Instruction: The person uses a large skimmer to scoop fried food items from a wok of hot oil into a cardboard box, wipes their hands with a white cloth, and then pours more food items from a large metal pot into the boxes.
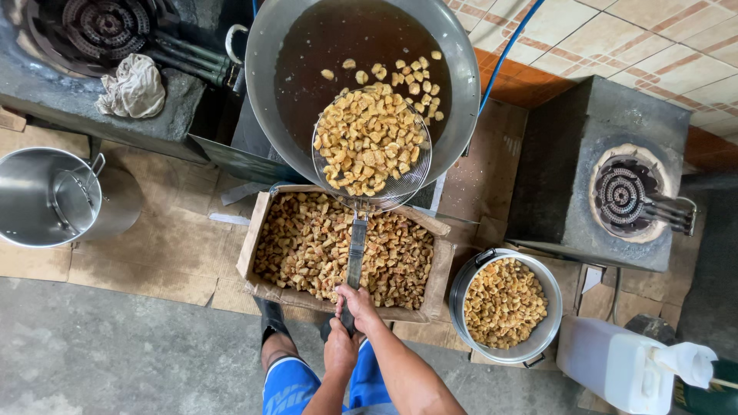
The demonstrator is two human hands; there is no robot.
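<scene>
Hands under heaped golden skimmer

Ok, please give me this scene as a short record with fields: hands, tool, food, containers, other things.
hands: right hand and left hand both grip the skimmer handle
tool: wire skimmer, full of fried pieces, raised over the wok
wok: large metal wok with dark oil and a few floating pieces
containers: cardboard box of fried pieces; steel pot of the same; empty steel pot
other: two gas burners, white jerrycan

Grey concrete floor, flattened cardboard, tiled floor beyond
</scene>
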